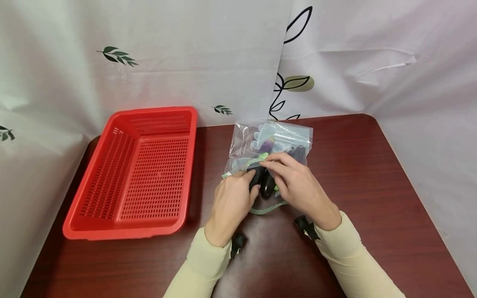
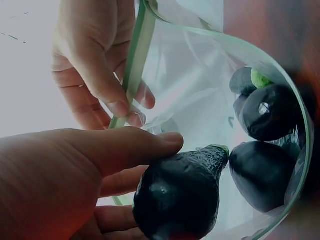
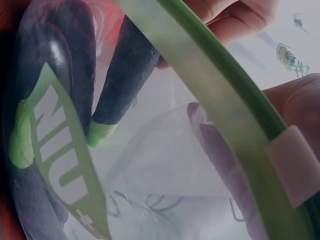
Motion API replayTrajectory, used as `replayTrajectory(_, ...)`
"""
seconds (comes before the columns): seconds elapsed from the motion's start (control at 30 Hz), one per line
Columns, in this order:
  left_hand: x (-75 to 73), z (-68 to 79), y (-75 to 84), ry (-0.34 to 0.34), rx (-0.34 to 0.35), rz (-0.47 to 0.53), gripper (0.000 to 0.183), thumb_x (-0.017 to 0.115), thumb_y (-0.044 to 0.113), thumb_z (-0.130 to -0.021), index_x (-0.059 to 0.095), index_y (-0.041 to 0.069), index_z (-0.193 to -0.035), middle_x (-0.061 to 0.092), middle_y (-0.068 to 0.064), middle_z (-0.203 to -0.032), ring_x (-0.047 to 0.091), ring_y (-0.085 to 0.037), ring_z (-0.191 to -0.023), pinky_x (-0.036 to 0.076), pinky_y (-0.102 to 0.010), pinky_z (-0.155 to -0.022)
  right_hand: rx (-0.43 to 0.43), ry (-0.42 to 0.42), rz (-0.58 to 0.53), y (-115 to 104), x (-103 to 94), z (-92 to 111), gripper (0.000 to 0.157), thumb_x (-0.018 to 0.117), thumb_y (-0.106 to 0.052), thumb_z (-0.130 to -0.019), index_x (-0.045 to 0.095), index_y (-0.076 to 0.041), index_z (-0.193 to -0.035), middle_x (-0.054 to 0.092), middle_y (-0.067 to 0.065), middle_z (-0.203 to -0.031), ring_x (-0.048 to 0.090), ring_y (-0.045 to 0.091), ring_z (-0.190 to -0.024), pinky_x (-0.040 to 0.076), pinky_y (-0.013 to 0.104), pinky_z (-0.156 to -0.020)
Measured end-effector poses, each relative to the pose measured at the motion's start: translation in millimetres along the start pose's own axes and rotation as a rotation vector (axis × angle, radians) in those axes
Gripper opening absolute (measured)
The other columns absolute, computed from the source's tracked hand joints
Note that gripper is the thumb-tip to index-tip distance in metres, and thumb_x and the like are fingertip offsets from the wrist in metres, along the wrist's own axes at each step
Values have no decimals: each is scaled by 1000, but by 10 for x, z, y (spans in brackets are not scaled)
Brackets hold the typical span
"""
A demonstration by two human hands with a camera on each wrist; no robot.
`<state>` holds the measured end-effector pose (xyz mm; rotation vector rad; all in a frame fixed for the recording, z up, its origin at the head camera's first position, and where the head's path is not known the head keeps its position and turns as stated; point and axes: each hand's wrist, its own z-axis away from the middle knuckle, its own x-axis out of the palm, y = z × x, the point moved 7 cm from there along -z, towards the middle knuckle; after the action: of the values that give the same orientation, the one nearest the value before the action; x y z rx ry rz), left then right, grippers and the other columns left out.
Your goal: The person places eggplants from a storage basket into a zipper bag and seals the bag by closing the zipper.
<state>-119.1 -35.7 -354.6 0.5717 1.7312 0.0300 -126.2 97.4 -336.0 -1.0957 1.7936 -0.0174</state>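
My left hand [image 1: 231, 196] grips a dark eggplant [image 2: 177, 195] between thumb and fingers, inside the mouth of a clear zip bag [image 1: 242, 142]. The eggplant's narrow green-tipped end [image 3: 102, 131] points into the bag. On the other side, my right hand [image 1: 299, 184] pinches the bag's rim by its green zip strip [image 3: 220, 80], with the thumb on one face and fingers on the other. A pale slider [image 3: 297, 165] sits on that strip. Several more dark eggplants [image 2: 262, 175] lie in the bag, one beside the held one. Green lettering [image 3: 65, 155] marks the plastic.
To the left stands a red perforated basket [image 1: 128, 234] with nothing in it. Both it and the bag rest on a dark reddish-brown table [image 1: 372, 186]. White cloth with leaf prints [image 1: 179, 62] hangs behind and along the sides.
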Motion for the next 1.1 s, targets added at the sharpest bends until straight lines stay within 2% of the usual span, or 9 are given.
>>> replayTrajectory(0.27, 59, -86, 41, -28, -13, -45, 34, 79, 22, -87, 75, 11, -119, 73, -7, -107, 72, -27, -82, 58, -42, -67, 3, -2, -4, 4, -4, -7, 29, 61, 5, -93, 72, -4, -118, 63, 8, -121, 63, 21, -104, 53, 36, -78)
replayTrajectory(0.53, 147, -163, 99, -22, 43, -134, 30, 81, 18, -84, 76, 11, -113, 73, -9, -109, 72, -25, -91, 58, -39, -75, -4, 5, -12, 1, -7, -13, 29, 59, 5, -93, 73, -4, -117, 63, 7, -120, 64, 21, -106, 53, 37, -84)
replayTrajectory(0.73, 183, -189, 148, 21, 127, -167, 19, 75, 8, -86, 77, 13, -105, 72, -8, -97, 70, -25, -76, 56, -39, -65, -5, 4, -16, -3, -7, -16, 29, 59, 5, -94, 73, -4, -117, 63, 7, -119, 63, 20, -105, 53, 35, -83)
replayTrajectory(0.87, 209, -195, 173, 31, 146, -194, 24, 69, 6, -89, 77, 13, -111, 71, -8, -97, 69, -25, -73, 55, -39, -61, 1, 4, -18, 4, -7, -11, 28, 60, 4, -94, 73, -4, -117, 63, 7, -119, 63, 19, -103, 53, 35, -81)
replayTrajectory(1.1, 254, -154, 216, 76, 204, -237, 36, 74, 11, -82, 74, 11, -118, 69, -9, -94, 66, -24, -77, 54, -37, -59, 1, 3, -25, 3, -10, 0, 28, 61, 4, -93, 73, -3, -118, 63, 7, -119, 63, 20, -103, 52, 34, -80)
